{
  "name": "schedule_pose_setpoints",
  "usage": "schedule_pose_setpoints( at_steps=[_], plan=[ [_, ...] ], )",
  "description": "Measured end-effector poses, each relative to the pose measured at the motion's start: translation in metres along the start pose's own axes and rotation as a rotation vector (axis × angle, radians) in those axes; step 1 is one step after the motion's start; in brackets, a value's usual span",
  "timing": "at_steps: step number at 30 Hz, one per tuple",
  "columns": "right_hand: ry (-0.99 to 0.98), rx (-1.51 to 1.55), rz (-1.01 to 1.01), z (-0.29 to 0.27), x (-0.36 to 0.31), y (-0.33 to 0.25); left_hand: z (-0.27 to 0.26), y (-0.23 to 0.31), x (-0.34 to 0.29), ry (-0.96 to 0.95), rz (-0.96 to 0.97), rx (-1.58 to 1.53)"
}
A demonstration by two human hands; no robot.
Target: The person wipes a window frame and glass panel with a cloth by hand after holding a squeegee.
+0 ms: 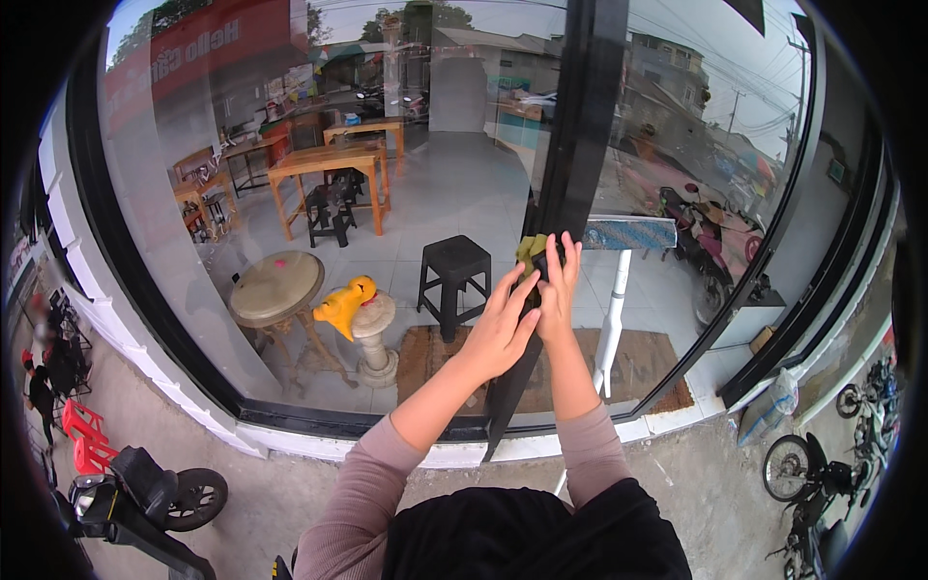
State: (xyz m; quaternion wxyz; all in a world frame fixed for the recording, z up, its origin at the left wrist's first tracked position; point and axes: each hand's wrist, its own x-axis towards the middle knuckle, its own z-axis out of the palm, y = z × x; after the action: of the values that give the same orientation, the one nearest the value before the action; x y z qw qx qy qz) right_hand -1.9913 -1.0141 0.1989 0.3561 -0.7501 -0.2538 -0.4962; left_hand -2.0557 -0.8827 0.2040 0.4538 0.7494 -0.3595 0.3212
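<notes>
Both my hands are raised to the black upright door frame (572,145). A crumpled yellow-green cloth (530,247) with a dark part beside it is pressed there under my fingers. My right hand (558,295) lies along the frame, fingers pointing up, gripping the cloth from the right. Just below and to the left, my left hand (503,327) has its fingertips on the lower side of the same bundle, thumb apart. Right of my hands, a window washer with a blue pad (630,233) and a white pole (611,324) stands against the glass.
Behind the glass are a black stool (456,266), a round stone table (277,288), a stone stool (374,333) with an orange cloth (345,304), wooden tables (329,162) and a brown mat (633,365). Motorbikes stand outside at left (145,493) and right (812,474).
</notes>
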Motion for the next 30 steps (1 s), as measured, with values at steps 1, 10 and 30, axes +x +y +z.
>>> schedule_pose_setpoints(
  at_steps=[1, 10, 30],
  plan=[
    [0.042, 0.163, 0.003, -0.005, 0.007, 0.003, 0.008, 0.0, 0.011, -0.042, 0.049, 0.066],
    [-0.1, 0.826, 0.275, -0.057, 0.079, 0.0, 0.051, -0.024, 0.115, 0.269, 0.248, 0.389],
    [0.059, 0.814, 0.22, -0.091, 0.073, 0.059, 0.027, 0.024, 0.253, 0.525, 0.494, 0.62]
  ],
)
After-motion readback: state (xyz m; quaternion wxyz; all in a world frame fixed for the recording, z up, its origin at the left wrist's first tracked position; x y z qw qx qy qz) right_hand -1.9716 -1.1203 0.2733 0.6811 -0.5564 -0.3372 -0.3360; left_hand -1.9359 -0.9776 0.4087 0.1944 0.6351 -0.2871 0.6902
